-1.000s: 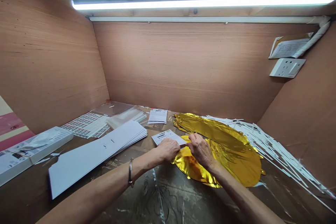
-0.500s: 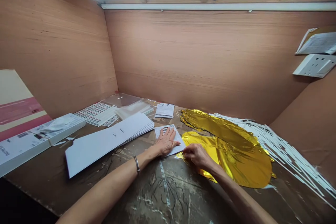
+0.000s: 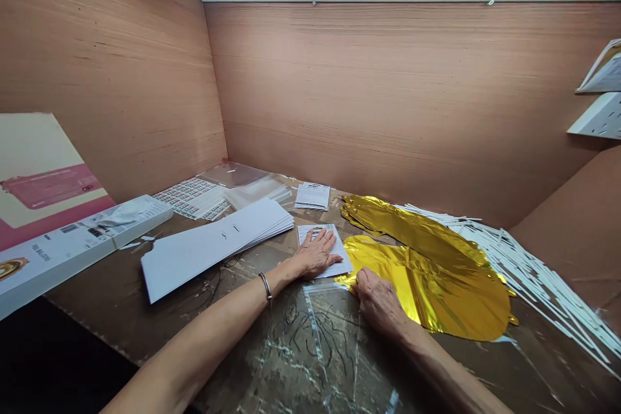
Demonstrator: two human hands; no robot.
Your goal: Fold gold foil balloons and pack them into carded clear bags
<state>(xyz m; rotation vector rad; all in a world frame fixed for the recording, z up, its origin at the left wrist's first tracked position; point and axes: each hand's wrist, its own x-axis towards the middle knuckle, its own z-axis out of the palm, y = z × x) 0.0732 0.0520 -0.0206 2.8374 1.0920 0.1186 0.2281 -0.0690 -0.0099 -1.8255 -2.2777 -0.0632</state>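
Observation:
My left hand (image 3: 317, 254) lies flat, fingers spread, on a white printed card (image 3: 345, 263). Just to its right, my right hand (image 3: 377, 294) is closed at the near left edge of a gold foil balloon (image 3: 451, 301). Its fingertips are curled under, so what they pinch is hidden. A small gold tab of foil shows between the two hands. Below them a clear plastic bag (image 3: 313, 320) lies on the brown table, its outline faint. A second piece of gold foil (image 3: 417, 223) lies folded over the back of the balloon.
White sticks (image 3: 528, 268) are heaped on the right. At left lie a stack of white card sheets (image 3: 208, 242) and a long foil balloon box (image 3: 82, 242). Sticker sheets (image 3: 189, 197), clear bags (image 3: 257, 193) and more printed cards (image 3: 313, 196) sit at the back, by the wooden wall.
The view has turned slightly left and down. My right hand has shifted a little toward me, and more of the clear bag's top edge shows. My left hand stays on the card.

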